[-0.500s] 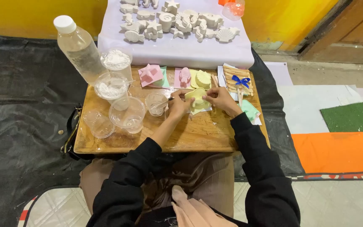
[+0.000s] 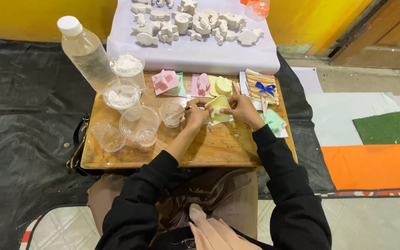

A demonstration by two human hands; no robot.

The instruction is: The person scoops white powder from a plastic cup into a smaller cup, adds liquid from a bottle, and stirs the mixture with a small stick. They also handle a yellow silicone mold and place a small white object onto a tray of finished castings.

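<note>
Holding a pale yellow mould (image 2: 218,105) between both hands above the middle of the wooden desk (image 2: 218,148) — left hand (image 2: 196,115) curled closed on its near-left edge, with a thin dark stick (image 2: 185,109) poking out toward the small clear cup (image 2: 171,113); right hand (image 2: 238,108) pinching the right rim with fingers wrapped behind. Best done, by the look of it, with an even grip on both sides and gentle flexing, so the soft mould bends without tearing or dumping whatever sits inside; cannot tell from here whether it is full.

Tight on the left: the small cup just beside the left knuckles, then a larger clear cup (image 2: 140,125) and tubs of white powder (image 2: 121,95) near the water bottle (image 2: 86,53) — easy to knock with an elbow swing. Behind the hands, a pink mould (image 2: 165,81), another pink one (image 2: 202,83) and a yellow one (image 2: 223,85) in a row, with a bundle of wooden sticks tied with a blue bow (image 2: 262,88) to the right. A mint-green mould (image 2: 274,121) hanging near the right edge of the desk. Most bare wood lying toward the body, in front of the hands. White cast figures (image 2: 190,21) set well apart on the pale sheet beyond.
</note>
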